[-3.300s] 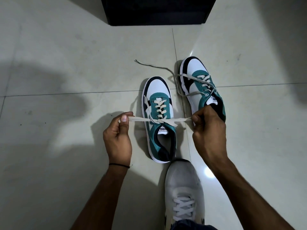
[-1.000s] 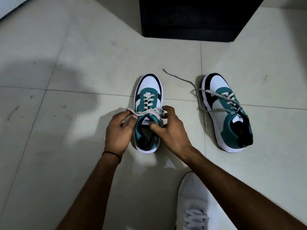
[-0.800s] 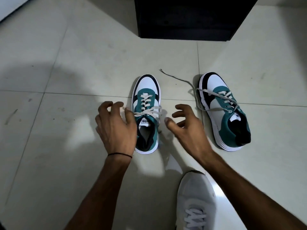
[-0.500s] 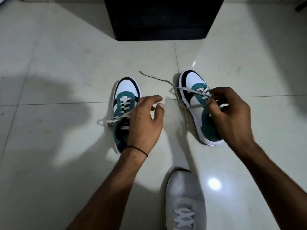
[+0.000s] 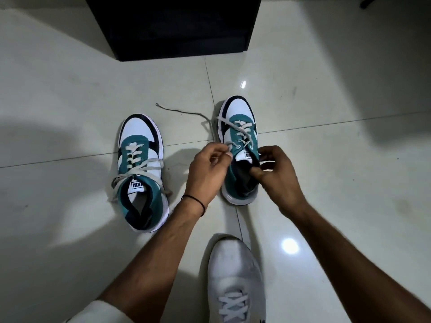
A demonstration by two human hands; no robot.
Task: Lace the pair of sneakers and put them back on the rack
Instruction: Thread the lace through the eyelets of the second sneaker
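Two white, teal and black sneakers stand on the tiled floor, toes pointing away from me. The left sneaker (image 5: 140, 169) has its lace crossed over the tongue, ends lying loose at both sides. The right sneaker (image 5: 240, 136) is partly laced; one long lace end (image 5: 186, 111) trails across the floor to its left. My left hand (image 5: 207, 171) pinches a lace at the sneaker's left eyelets. My right hand (image 5: 276, 176) grips the right side of the collar beside the tongue.
A black rack or cabinet (image 5: 172, 26) stands on the floor straight ahead, beyond the sneakers. My own foot in a white shoe (image 5: 235, 276) rests on the floor just below my hands. Glossy pale floor tiles (image 5: 70, 89) surround everything.
Both hands let go of the left sneaker's crossed lace and moved right to the other sneaker. My left hand now pinches its lace and my right hand holds its collar.
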